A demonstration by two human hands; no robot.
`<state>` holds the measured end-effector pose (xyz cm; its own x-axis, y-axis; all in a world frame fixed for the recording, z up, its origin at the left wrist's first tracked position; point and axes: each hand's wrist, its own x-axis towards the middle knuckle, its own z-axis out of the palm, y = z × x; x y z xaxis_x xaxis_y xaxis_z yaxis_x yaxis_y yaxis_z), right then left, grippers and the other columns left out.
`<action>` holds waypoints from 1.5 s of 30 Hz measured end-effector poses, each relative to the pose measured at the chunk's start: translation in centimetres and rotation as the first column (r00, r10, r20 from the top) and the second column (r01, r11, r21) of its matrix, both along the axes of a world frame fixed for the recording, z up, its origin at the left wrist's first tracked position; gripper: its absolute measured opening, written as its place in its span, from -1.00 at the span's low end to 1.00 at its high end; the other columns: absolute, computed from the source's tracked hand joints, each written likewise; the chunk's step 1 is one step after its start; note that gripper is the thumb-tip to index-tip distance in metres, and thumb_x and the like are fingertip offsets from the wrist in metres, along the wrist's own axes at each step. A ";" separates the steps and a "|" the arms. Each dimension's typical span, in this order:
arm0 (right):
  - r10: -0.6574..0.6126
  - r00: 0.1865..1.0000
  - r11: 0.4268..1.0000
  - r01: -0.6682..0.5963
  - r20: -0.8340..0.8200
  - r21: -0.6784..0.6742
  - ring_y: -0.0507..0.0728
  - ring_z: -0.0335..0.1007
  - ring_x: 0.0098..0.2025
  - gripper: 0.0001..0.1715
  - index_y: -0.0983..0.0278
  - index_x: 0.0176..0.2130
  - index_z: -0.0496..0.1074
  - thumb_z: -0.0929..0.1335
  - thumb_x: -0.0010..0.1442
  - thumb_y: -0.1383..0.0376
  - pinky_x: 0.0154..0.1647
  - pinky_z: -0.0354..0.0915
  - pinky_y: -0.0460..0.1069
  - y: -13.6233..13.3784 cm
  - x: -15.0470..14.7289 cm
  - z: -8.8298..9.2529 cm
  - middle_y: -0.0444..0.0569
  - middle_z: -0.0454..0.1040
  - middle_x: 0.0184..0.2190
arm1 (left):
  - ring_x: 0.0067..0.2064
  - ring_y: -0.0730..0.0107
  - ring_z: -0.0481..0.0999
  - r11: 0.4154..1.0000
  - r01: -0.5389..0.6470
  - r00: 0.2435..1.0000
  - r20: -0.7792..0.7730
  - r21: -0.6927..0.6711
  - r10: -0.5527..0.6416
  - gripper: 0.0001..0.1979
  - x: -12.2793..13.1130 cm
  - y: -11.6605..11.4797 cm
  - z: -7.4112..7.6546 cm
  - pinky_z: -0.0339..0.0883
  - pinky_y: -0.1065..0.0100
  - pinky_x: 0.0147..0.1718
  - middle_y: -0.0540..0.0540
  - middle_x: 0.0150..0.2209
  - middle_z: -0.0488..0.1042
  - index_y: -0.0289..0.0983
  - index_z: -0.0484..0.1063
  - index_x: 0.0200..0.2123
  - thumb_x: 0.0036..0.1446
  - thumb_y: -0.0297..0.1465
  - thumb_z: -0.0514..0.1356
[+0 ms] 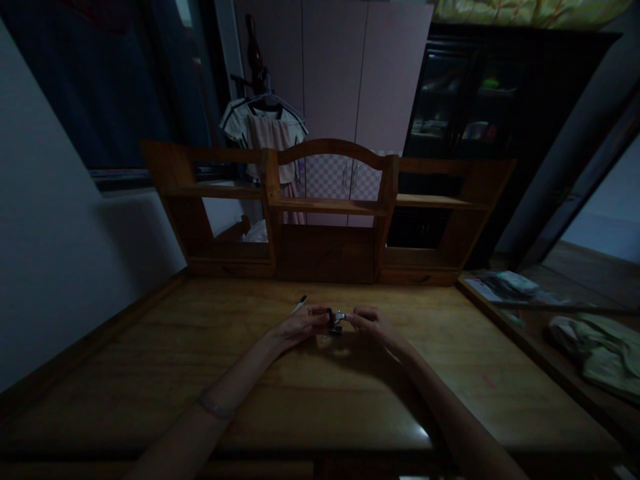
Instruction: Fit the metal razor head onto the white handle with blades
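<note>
My left hand (306,323) is closed, its fingertips pinching a small black piece (330,316). From the other side my right hand (371,319) grips the end of a small shiny silver metal piece (340,317) between thumb and finger. The silver and black pieces meet between my hands, just above the wooden desk top (300,407); whether they are joined I cannot tell. Just below them is another small dark part (337,331), too dim to name. Beyond my left hand a slim white object with a dark tip (301,304) lies on the desk, partly hidden by the fingers.
A wooden shelf unit (330,208) stands along the desk's back edge. On the left is a white wall (60,240). At the right, past the raised desk edge, lie a pale green cloth (610,353) and a plastic-wrapped bundle (517,283). Clothes (267,127) hang behind the shelves.
</note>
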<state>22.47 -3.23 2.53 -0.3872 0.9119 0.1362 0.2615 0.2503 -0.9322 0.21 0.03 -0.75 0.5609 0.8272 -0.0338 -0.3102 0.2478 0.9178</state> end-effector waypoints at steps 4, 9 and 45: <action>0.009 0.999 0.999 -0.011 0.039 0.040 -0.04 0.04 -0.53 -0.49 0.31 -0.58 0.26 0.32 0.09 -0.04 -0.52 -0.06 -0.10 0.3 0.2 -0.2 -0.21 0.13 -0.62 | -0.27 0.34 0.51 1.000 -0.010 1.000 -0.029 -0.005 0.010 -0.67 0.0 0.0 -0.3 0.33 0.40 -0.29 -0.18 -0.26 0.52 -0.39 0.51 -0.25 -0.13 -0.37 0.40; 0.026 0.995 0.998 -0.032 0.100 0.062 -0.03 0.08 -0.52 -0.49 0.32 -0.57 0.31 0.31 0.10 -0.04 -0.51 -0.01 -0.11 0.5 0.3 -0.4 -0.20 0.17 -0.61 | -0.28 0.34 0.51 1.000 0.023 0.999 -0.039 -0.004 -0.023 -0.65 0.0 0.0 -0.5 0.33 0.35 -0.25 -0.18 -0.28 0.53 -0.40 0.52 -0.27 -0.17 -0.36 0.41; 0.023 0.993 0.994 -0.035 0.120 0.102 -0.02 0.12 -0.50 -0.49 0.32 -0.54 0.30 0.29 0.12 -0.06 -0.51 0.02 -0.11 0.7 -0.3 -1.1 -0.19 0.20 -0.59 | -0.29 0.29 0.53 0.995 -0.043 0.987 -0.152 0.087 0.056 -0.63 0.0 0.0 0.1 0.34 0.33 -0.25 -0.21 -0.29 0.56 -0.42 0.55 -0.32 -0.21 -0.30 0.42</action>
<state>22.15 -2.53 1.42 -0.4323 0.8834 0.1808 0.3596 0.3527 -0.8639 0.23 0.02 -0.67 0.5128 0.8572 -0.0468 -0.1735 0.1569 0.9723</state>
